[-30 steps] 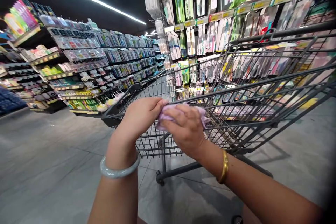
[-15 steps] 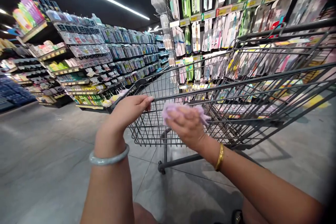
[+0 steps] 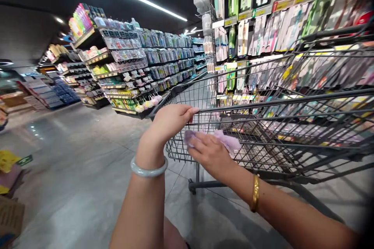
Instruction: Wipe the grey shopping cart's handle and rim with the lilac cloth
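A dark grey wire shopping cart (image 3: 263, 105) stands sideways in front of me. My left hand (image 3: 173, 120) is closed over its top rim near the front corner, thumb on the rail. Lower and to the right, my right hand (image 3: 209, 151) presses a light purple cloth (image 3: 228, 140) against the cart's wire side. The cloth bunches out above and beyond the fingers. Through the mesh, the basket's inside shows only in part.
Behind the cart rises a rack of packaged goods (image 3: 260, 39). More stocked shelves (image 3: 122, 62) stand further off at the left. A cardboard box (image 3: 11, 218) sits at the lower left edge, on the grey floor (image 3: 87, 171). A cart wheel (image 3: 192, 186) rests under the basket.
The view has turned left, so cart and shelves sit further right. My right hand and the cloth have moved lower on the cart's side. My left hand keeps its hold on the rim.
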`<state>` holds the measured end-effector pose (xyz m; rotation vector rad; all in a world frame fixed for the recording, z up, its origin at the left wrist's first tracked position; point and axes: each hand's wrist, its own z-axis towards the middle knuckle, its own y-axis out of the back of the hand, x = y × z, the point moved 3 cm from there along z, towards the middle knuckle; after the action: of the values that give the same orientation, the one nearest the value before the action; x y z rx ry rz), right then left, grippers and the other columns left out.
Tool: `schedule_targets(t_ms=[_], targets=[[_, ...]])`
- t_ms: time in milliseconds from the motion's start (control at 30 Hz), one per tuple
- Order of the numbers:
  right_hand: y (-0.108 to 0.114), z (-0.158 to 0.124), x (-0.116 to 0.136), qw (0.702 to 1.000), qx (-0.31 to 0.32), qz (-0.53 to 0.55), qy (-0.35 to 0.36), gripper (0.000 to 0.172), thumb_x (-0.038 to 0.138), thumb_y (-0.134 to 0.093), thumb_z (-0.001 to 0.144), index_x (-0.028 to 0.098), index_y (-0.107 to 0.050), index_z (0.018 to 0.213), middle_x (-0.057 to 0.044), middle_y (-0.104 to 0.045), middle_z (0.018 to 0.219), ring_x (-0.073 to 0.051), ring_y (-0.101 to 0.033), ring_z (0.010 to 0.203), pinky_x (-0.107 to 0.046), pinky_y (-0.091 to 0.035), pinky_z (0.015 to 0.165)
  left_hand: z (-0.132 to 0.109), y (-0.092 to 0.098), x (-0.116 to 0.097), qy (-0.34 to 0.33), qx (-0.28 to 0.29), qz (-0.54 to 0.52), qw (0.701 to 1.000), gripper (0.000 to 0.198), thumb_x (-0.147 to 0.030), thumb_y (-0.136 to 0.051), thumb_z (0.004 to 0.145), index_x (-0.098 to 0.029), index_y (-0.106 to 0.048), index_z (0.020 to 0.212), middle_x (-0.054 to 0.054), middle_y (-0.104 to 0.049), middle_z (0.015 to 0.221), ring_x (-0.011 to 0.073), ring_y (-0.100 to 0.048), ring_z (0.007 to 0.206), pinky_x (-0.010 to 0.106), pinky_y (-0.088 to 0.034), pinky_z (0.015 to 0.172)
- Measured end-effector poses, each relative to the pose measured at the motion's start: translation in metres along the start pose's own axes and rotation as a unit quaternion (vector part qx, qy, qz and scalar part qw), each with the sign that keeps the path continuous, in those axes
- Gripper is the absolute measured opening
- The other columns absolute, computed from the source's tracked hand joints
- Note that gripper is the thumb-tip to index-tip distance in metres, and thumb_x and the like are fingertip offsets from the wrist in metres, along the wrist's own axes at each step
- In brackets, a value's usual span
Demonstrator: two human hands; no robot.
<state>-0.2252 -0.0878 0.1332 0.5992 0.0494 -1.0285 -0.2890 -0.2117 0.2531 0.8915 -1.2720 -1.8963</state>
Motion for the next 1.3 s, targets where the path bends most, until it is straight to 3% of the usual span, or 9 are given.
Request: schedule_targets(t_ms=[100,233,433,500,700,833,1000,1167,1300], targets=[[0.01,0.009,-0.002,0.999,-0.008,0.023,-0.02,0.012,0.024,-0.06,0.095,0.026,-0.071,0.099,0.001,-0.071,0.119,-0.022,-0.058,0.115,-0.038,-0.046,0.089,-0.002,-0.002,0.0,0.003,0.002,0.002,1.0,0.052,-0.059,-0.034,0.098,-0.025,-0.069,0.079,0.0,-0.073,0.08,0.0181,-0.062,0.075,0.031,-0.036,0.064],[0.027,0.022,-0.018,0.99,-0.113,-0.017,-0.085,0.021,0.022,-0.065,0.091,0.028,-0.068,0.111,0.001,-0.068,0.129,-0.024,-0.053,0.123,-0.043,-0.04,0.1,-0.004,-0.003,0.0,-0.015,-0.013,0.034,0.999,0.046,-0.05,-0.033,0.099,-0.026,-0.07,0.086,0.0,-0.073,0.088,0.0195,-0.061,0.08,0.03,-0.035,0.066],[-0.015,-0.004,0.008,0.996,-0.076,-0.03,0.044,0.014,0.019,-0.06,0.092,0.026,-0.071,0.092,0.003,-0.072,0.114,-0.02,-0.056,0.11,-0.038,-0.037,0.091,-0.005,-0.003,0.001,-0.003,-0.025,0.025,0.999,0.055,-0.06,-0.031,0.1,-0.024,-0.064,0.075,-0.001,-0.07,0.077,0.0171,-0.058,0.072,0.03,-0.031,0.063],[-0.013,-0.003,0.007,0.998,-0.06,-0.016,0.033,0.012,0.021,-0.061,0.092,0.026,-0.072,0.096,0.002,-0.072,0.116,-0.021,-0.055,0.112,-0.038,-0.037,0.091,-0.005,-0.006,0.004,-0.011,-0.029,0.022,0.999,0.055,-0.059,-0.031,0.101,-0.023,-0.063,0.073,-0.001,-0.069,0.077,0.017,-0.059,0.072,0.03,-0.03,0.063],[0.015,0.011,-0.024,0.986,-0.144,-0.054,-0.062,0.021,0.023,-0.068,0.089,0.03,-0.07,0.109,0.002,-0.071,0.123,-0.023,-0.053,0.119,-0.041,-0.038,0.098,-0.011,-0.029,0.014,-0.072,-0.215,0.091,0.97,0.048,-0.047,-0.028,0.105,-0.021,-0.061,0.08,0.002,-0.066,0.079,0.0175,-0.057,0.076,0.034,-0.031,0.066],[-0.015,-0.02,-0.001,0.998,-0.031,-0.042,0.031,0.014,0.023,-0.062,0.092,0.029,-0.072,0.101,0.004,-0.071,0.121,-0.021,-0.056,0.114,-0.04,-0.04,0.09,-0.013,-0.045,0.017,-0.077,-0.316,0.121,0.938,0.045,-0.044,-0.027,0.106,-0.021,-0.06,0.085,0.003,-0.065,0.081,0.0194,-0.055,0.08,0.036,-0.03,0.072],[-0.023,-0.035,0.017,0.998,0.028,-0.006,0.06,0.006,0.027,-0.065,0.092,0.028,-0.071,0.089,0.005,-0.072,0.115,-0.018,-0.057,0.111,-0.035,-0.041,0.086,-0.011,-0.05,0.017,-0.067,-0.35,0.128,0.926,0.043,-0.044,-0.029,0.106,-0.022,-0.06,0.085,0.003,-0.064,0.08,0.0205,-0.053,0.08,0.038,-0.028,0.072],[0.018,-0.008,-0.016,0.996,-0.079,-0.024,-0.034,0.016,0.023,-0.065,0.092,0.029,-0.071,0.106,0.004,-0.071,0.123,-0.022,-0.053,0.117,-0.041,-0.037,0.095,-0.011,-0.05,0.015,-0.069,-0.356,0.135,0.922,0.046,-0.046,-0.026,0.105,-0.022,-0.058,0.083,0.003,-0.063,0.077,0.0206,-0.052,0.078,0.037,-0.027,0.071],[0.008,-0.02,-0.022,0.996,-0.075,-0.047,-0.011,0.015,0.022,-0.064,0.091,0.028,-0.071,0.104,0.003,-0.071,0.122,-0.022,-0.052,0.116,-0.041,-0.035,0.094,-0.012,-0.05,0.016,-0.074,-0.358,0.133,0.921,0.044,-0.045,-0.028,0.105,-0.022,-0.058,0.082,0.003,-0.062,0.077,0.02,-0.052,0.077,0.037,-0.027,0.071]])
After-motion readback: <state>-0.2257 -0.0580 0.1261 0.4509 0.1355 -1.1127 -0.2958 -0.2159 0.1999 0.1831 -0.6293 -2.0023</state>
